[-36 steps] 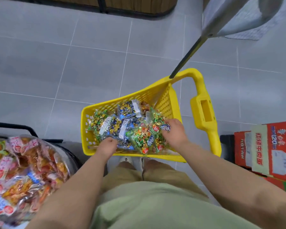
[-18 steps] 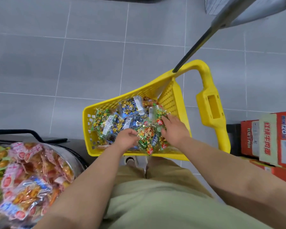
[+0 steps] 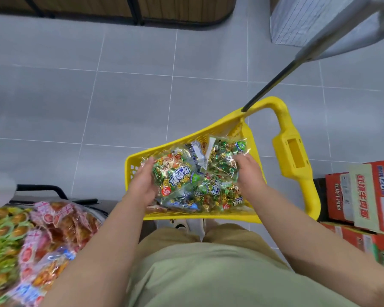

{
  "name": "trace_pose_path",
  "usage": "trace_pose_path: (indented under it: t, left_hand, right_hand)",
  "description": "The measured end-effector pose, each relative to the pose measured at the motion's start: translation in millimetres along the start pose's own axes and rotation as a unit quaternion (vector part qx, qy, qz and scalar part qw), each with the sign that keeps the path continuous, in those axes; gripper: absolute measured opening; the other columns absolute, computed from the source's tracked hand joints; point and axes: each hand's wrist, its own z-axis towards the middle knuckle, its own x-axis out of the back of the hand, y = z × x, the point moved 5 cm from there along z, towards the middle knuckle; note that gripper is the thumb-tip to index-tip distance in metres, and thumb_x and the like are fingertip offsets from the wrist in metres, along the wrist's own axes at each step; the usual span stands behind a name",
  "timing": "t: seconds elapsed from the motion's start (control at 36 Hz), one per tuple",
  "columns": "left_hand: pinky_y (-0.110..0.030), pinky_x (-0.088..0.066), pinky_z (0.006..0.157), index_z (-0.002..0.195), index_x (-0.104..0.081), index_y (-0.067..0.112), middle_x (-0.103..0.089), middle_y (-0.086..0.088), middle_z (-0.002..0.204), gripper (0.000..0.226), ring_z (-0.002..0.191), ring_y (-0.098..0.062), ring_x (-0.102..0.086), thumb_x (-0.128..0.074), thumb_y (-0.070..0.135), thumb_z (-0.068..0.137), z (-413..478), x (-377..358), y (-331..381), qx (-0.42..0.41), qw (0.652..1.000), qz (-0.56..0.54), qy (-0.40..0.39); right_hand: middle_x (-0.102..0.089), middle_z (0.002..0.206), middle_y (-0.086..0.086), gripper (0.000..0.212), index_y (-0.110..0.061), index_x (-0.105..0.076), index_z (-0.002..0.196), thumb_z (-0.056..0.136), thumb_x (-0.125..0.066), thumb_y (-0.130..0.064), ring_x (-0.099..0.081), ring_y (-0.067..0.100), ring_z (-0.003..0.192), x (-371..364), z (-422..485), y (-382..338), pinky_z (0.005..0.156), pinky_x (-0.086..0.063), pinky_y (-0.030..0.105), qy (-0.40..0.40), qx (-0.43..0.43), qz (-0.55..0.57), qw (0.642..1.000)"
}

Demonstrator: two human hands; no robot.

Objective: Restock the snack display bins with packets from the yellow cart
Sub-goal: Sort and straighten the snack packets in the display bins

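The yellow cart (image 3: pixel 296 156) stands on the floor in front of me, with several green and blue snack packets (image 3: pixel 211 191) heaped inside. My left hand (image 3: pixel 142 185) grips the left side of a green packet (image 3: pixel 175 173) lifted above the heap. Over at the heap's right side, my right hand (image 3: pixel 248 171) grips another green packet (image 3: pixel 225 158). A display bin (image 3: pixel 53 229) at my lower left holds pink, orange and green packets.
Red cardboard boxes (image 3: pixel 364 196) are stacked on the floor right of the cart. A black pole (image 3: pixel 271 85) rises from the cart's far corner. A dark wooden display base (image 3: pixel 120 9) runs along the top. Grey tiled floor (image 3: pixel 98 96) lies beyond the cart.
Both hands have closed round packets and lifted them out of the heap. The view has swung so the cart sits further right.
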Motion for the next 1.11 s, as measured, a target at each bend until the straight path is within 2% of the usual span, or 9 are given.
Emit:
trace_pose_path:
  t: [0.11,0.19,0.33,0.5,0.58,0.72,0.81,0.94,1.11]
  left_hand:
    - [-0.042,-0.057,0.072,0.128,-0.054,0.014,-0.069,-0.013,0.115,0.047,0.100,-0.028,-0.069,-0.049,0.047,0.095,-5,3,6,0.031,0.999,-0.036,-0.025]
    - [-0.039,-0.058,0.058,0.110,-0.059,0.007,-0.072,-0.012,0.101,0.034,0.082,-0.024,-0.073,-0.065,0.028,0.083,-9,0,9,0.023,0.997,-0.024,-0.063]
    - [-0.052,-0.039,0.107,0.145,-0.039,0.015,-0.039,-0.011,0.151,0.062,0.134,-0.028,-0.044,-0.061,0.036,0.090,-5,-1,7,0.037,0.996,0.038,-0.065]
    - [-0.032,-0.056,0.055,0.122,-0.053,0.023,-0.062,-0.008,0.117,0.085,0.085,-0.020,-0.069,-0.053,0.074,0.054,-27,-11,7,0.072,0.987,0.121,-0.079]
    - [-0.035,-0.054,0.068,0.147,-0.029,0.023,-0.045,-0.009,0.145,0.118,0.118,-0.026,-0.055,-0.081,0.054,0.046,-22,-8,2,0.038,0.981,0.183,-0.059]
    - [-0.045,-0.058,0.077,0.152,-0.015,0.030,-0.042,-0.012,0.149,0.114,0.125,-0.029,-0.050,-0.085,0.032,0.062,-11,8,-11,0.048,0.992,0.115,-0.015]
    - [-0.061,-0.034,0.107,0.151,-0.018,0.030,-0.040,-0.011,0.150,0.126,0.138,-0.035,-0.037,-0.091,0.037,0.048,-6,18,-16,0.051,0.992,0.115,-0.005]
    - [-0.065,-0.039,0.100,0.149,-0.027,0.025,-0.048,-0.012,0.144,0.106,0.131,-0.038,-0.045,-0.086,0.032,0.061,3,27,-28,0.062,0.992,0.112,0.019]
    - [-0.058,-0.044,0.099,0.139,-0.045,0.020,-0.063,-0.010,0.127,0.074,0.118,-0.033,-0.058,-0.080,0.027,0.074,8,29,-36,0.067,0.990,0.120,0.012]
  right_hand:
    - [-0.059,0.122,-0.002,0.052,-0.020,-0.054,0.121,0.075,-0.075,-0.031,-0.055,0.015,0.113,-19,-5,11,0.095,-0.047,0.045,-0.073,-0.085,0.054,0.992]
    - [-0.069,0.105,-0.002,0.055,-0.021,-0.058,0.109,0.060,-0.080,-0.034,-0.069,0.010,0.088,-35,-14,12,0.067,-0.055,0.029,-0.166,-0.108,0.068,0.978]
    - [-0.044,0.143,0.010,0.110,-0.020,-0.034,0.143,0.048,-0.085,-0.043,-0.044,0.030,0.128,-60,-23,20,0.105,-0.036,0.053,-0.174,-0.091,-0.037,0.980]
    - [-0.042,0.139,0.002,0.089,-0.014,-0.034,0.142,0.072,-0.074,-0.050,-0.041,0.023,0.126,-77,-29,31,0.090,-0.034,0.029,-0.167,-0.009,-0.207,0.964]
    - [-0.051,0.105,-0.002,0.063,-0.011,-0.050,0.116,0.073,-0.072,-0.052,-0.050,0.023,0.102,-83,-36,32,0.076,-0.044,0.029,-0.168,0.015,-0.262,0.950]
    - [-0.057,0.122,0.002,0.034,-0.020,-0.057,0.112,0.087,-0.061,-0.043,-0.055,0.014,0.102,-57,-18,46,0.086,-0.043,0.031,-0.067,-0.021,-0.165,0.984]
    - [-0.053,0.132,0.010,0.050,-0.011,-0.052,0.129,0.085,-0.064,-0.032,-0.048,0.026,0.120,-12,1,57,0.101,-0.038,0.036,0.070,0.031,-0.400,0.913]
    - [-0.015,0.154,0.014,0.091,-0.022,-0.024,0.148,0.075,-0.072,-0.046,-0.015,0.031,0.141,13,14,87,0.115,-0.017,0.040,0.017,0.024,-0.563,0.826]
    - [0.008,0.155,0.016,0.101,-0.032,-0.006,0.149,0.076,-0.076,-0.032,-0.013,0.035,0.143,16,20,104,0.113,-0.026,0.046,0.013,-0.056,-0.482,0.875]
